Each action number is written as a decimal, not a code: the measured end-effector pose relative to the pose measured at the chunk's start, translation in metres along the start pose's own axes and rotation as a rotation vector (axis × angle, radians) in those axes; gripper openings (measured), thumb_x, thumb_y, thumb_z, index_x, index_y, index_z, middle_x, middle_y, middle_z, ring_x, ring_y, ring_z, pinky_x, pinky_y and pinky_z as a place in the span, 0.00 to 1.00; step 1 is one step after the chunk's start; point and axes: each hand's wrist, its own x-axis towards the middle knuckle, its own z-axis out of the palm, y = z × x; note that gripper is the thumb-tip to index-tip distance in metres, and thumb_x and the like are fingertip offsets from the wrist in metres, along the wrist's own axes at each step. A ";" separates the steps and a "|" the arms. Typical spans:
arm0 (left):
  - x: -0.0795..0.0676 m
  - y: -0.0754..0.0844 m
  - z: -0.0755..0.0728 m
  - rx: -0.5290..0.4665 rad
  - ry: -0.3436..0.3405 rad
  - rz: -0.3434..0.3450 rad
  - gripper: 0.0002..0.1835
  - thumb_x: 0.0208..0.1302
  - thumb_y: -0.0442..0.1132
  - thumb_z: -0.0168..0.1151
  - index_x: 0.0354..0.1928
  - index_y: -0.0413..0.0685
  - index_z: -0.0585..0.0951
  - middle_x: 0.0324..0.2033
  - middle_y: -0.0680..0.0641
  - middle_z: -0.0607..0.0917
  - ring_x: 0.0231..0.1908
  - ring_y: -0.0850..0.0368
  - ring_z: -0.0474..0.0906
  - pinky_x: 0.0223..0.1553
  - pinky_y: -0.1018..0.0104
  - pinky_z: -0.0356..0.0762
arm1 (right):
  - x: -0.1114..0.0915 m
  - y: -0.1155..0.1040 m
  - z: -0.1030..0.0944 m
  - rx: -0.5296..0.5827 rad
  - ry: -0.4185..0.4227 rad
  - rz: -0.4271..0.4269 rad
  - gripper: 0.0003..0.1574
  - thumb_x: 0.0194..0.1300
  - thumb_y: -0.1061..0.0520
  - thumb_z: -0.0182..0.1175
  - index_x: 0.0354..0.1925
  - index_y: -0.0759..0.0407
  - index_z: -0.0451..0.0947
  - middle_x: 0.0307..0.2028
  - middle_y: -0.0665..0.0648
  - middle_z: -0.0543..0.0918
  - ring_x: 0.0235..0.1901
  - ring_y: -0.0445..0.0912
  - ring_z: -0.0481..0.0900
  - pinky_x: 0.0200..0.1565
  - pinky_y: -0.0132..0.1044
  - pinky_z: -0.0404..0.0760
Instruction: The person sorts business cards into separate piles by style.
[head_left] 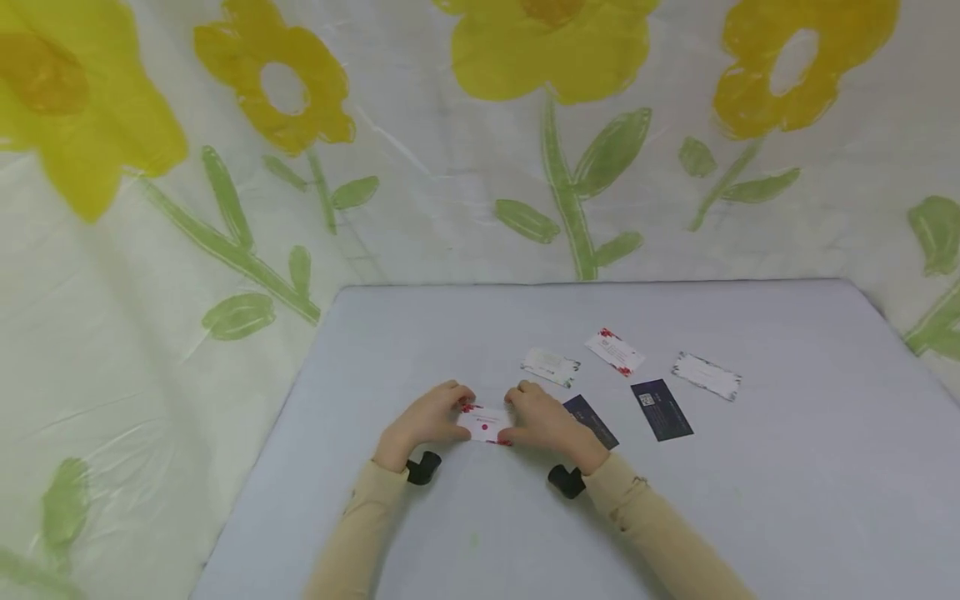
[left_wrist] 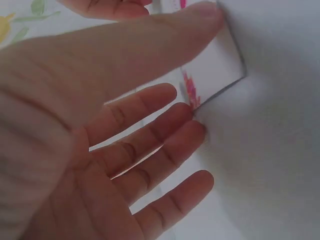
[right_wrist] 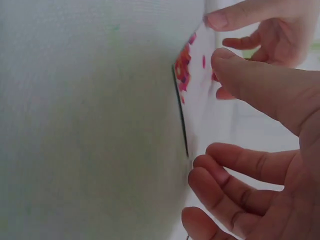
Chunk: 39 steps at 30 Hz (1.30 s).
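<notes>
The person wears long, plain beige sleeves, the left sleeve (head_left: 358,517) and right sleeve (head_left: 667,533) both reaching the wrist. Small dark marks dot the cloth near each cuff. At the inner side of each wrist sits a matt black device, the left one (head_left: 425,468) and right one (head_left: 566,482) stubby and rounded. The left grip (head_left: 423,418) and right grip (head_left: 551,422) are bare.

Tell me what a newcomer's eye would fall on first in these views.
Probably the large yellow flowers with green stems on the white sheet behind the pale grey table. Next, the white rectangular card with red floral corners, held between the left hand and right hand. Then three white rectangular cards and two dark navy ones, scattered ahead and to the right.
</notes>
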 end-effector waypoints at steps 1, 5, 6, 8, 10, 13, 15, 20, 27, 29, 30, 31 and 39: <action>0.001 0.000 0.001 0.002 0.003 0.001 0.23 0.45 0.33 0.72 0.46 0.36 0.77 0.40 0.44 0.76 0.42 0.51 0.72 0.48 0.56 0.70 | 0.001 0.000 0.001 0.002 -0.001 0.004 0.30 0.50 0.47 0.70 0.44 0.65 0.74 0.34 0.55 0.71 0.32 0.45 0.66 0.34 0.40 0.71; 0.003 -0.002 0.004 0.005 0.005 -0.011 0.20 0.44 0.33 0.72 0.42 0.38 0.77 0.36 0.46 0.75 0.39 0.53 0.71 0.46 0.57 0.71 | 0.004 0.000 0.004 -0.005 -0.017 0.004 0.30 0.49 0.48 0.72 0.43 0.65 0.73 0.33 0.54 0.69 0.32 0.45 0.65 0.36 0.40 0.70; 0.003 -0.003 0.004 0.002 0.001 -0.021 0.20 0.44 0.33 0.72 0.41 0.39 0.77 0.36 0.46 0.74 0.38 0.54 0.70 0.45 0.58 0.71 | 0.005 0.000 0.004 0.004 -0.021 0.007 0.30 0.48 0.49 0.72 0.43 0.64 0.73 0.33 0.54 0.70 0.32 0.46 0.65 0.36 0.41 0.70; 0.003 -0.004 0.005 -0.012 -0.004 -0.037 0.20 0.44 0.33 0.73 0.40 0.40 0.76 0.34 0.47 0.74 0.37 0.55 0.69 0.44 0.59 0.70 | 0.005 0.000 0.004 0.029 -0.036 0.017 0.29 0.48 0.49 0.72 0.42 0.63 0.73 0.33 0.53 0.70 0.33 0.46 0.66 0.37 0.41 0.70; 0.002 -0.006 0.006 -0.037 -0.006 -0.050 0.19 0.44 0.33 0.73 0.39 0.41 0.76 0.33 0.48 0.73 0.36 0.56 0.68 0.42 0.61 0.70 | 0.006 0.000 0.005 0.068 -0.048 0.027 0.26 0.48 0.51 0.72 0.41 0.62 0.73 0.33 0.53 0.70 0.33 0.46 0.66 0.37 0.41 0.69; 0.000 -0.008 0.007 -0.098 0.010 -0.033 0.15 0.47 0.31 0.71 0.36 0.41 0.75 0.31 0.48 0.73 0.34 0.56 0.68 0.38 0.63 0.69 | 0.006 0.000 0.005 0.117 -0.058 0.036 0.20 0.51 0.53 0.70 0.39 0.60 0.73 0.32 0.52 0.69 0.32 0.45 0.65 0.35 0.38 0.68; -0.002 -0.010 0.006 -0.159 0.030 -0.005 0.12 0.50 0.29 0.68 0.35 0.41 0.75 0.30 0.47 0.74 0.33 0.55 0.69 0.36 0.65 0.70 | 0.007 0.000 0.005 0.162 -0.052 0.026 0.14 0.55 0.56 0.67 0.37 0.59 0.73 0.31 0.52 0.69 0.32 0.44 0.65 0.34 0.37 0.68; -0.011 -0.013 0.000 -0.264 0.064 0.044 0.06 0.55 0.27 0.63 0.34 0.41 0.77 0.30 0.48 0.77 0.33 0.56 0.72 0.36 0.66 0.72 | 0.008 -0.002 0.004 0.325 -0.049 -0.016 0.05 0.60 0.63 0.60 0.33 0.59 0.72 0.28 0.51 0.72 0.29 0.43 0.68 0.30 0.32 0.69; -0.017 -0.018 0.002 -0.313 0.053 0.035 0.05 0.55 0.28 0.64 0.33 0.41 0.78 0.28 0.51 0.78 0.30 0.59 0.72 0.33 0.69 0.72 | 0.010 -0.004 0.004 0.351 -0.079 -0.034 0.05 0.59 0.64 0.62 0.32 0.61 0.73 0.25 0.50 0.73 0.26 0.42 0.68 0.28 0.31 0.69; -0.016 -0.020 0.005 -0.309 0.061 0.048 0.05 0.55 0.27 0.64 0.33 0.40 0.78 0.27 0.51 0.78 0.29 0.60 0.72 0.33 0.69 0.72 | 0.010 -0.004 0.005 0.320 -0.078 -0.022 0.06 0.58 0.63 0.62 0.31 0.60 0.73 0.24 0.50 0.72 0.26 0.41 0.68 0.28 0.31 0.68; -0.015 -0.021 0.007 -0.305 0.068 0.053 0.05 0.54 0.27 0.64 0.32 0.39 0.78 0.27 0.51 0.77 0.29 0.60 0.72 0.33 0.70 0.72 | 0.010 -0.005 0.006 0.306 -0.077 -0.012 0.06 0.58 0.63 0.62 0.30 0.60 0.73 0.23 0.50 0.72 0.25 0.42 0.68 0.28 0.31 0.68; -0.015 -0.021 0.008 -0.300 0.074 0.057 0.05 0.54 0.26 0.64 0.32 0.39 0.78 0.27 0.50 0.77 0.29 0.60 0.72 0.33 0.70 0.72 | 0.010 -0.006 0.006 0.290 -0.077 -0.006 0.06 0.58 0.63 0.62 0.30 0.60 0.73 0.23 0.50 0.71 0.26 0.42 0.68 0.28 0.32 0.68; -0.013 -0.017 0.013 -0.243 0.089 0.010 0.05 0.53 0.26 0.64 0.31 0.38 0.78 0.26 0.48 0.76 0.29 0.58 0.71 0.32 0.69 0.71 | 0.010 -0.008 0.010 0.169 -0.068 0.037 0.09 0.57 0.59 0.64 0.29 0.59 0.72 0.25 0.51 0.69 0.27 0.44 0.66 0.30 0.35 0.66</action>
